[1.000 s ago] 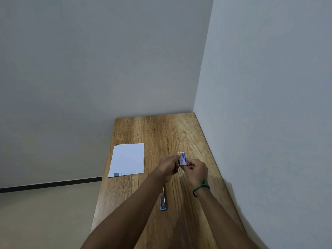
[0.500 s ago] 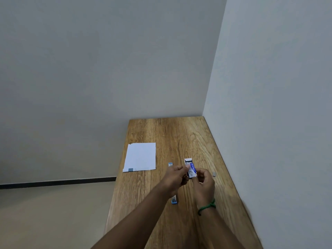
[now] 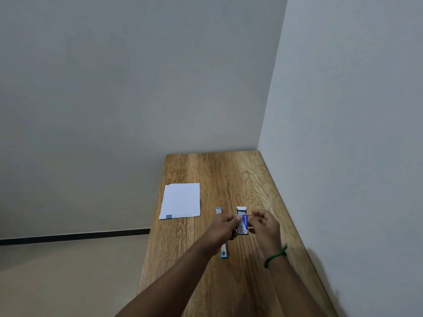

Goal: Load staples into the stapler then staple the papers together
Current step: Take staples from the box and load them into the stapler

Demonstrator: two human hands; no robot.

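Note:
A small blue and white staple box with its top flap open is held above the wooden table. My left hand pinches its left side. My right hand, with a green wrist band, touches the box's right side with bent fingers. The blue stapler lies opened out flat on the table under my left hand, its far end showing beyond the hand. White papers lie stacked near the table's left edge.
The table stands in a corner, with a grey wall behind it and another wall along its right side. The table's left edge drops to a beige floor.
The camera view has shifted, so the table sits further right. The staple box's flap has opened and my hands have drawn slightly apart, holding the box lower over the table.

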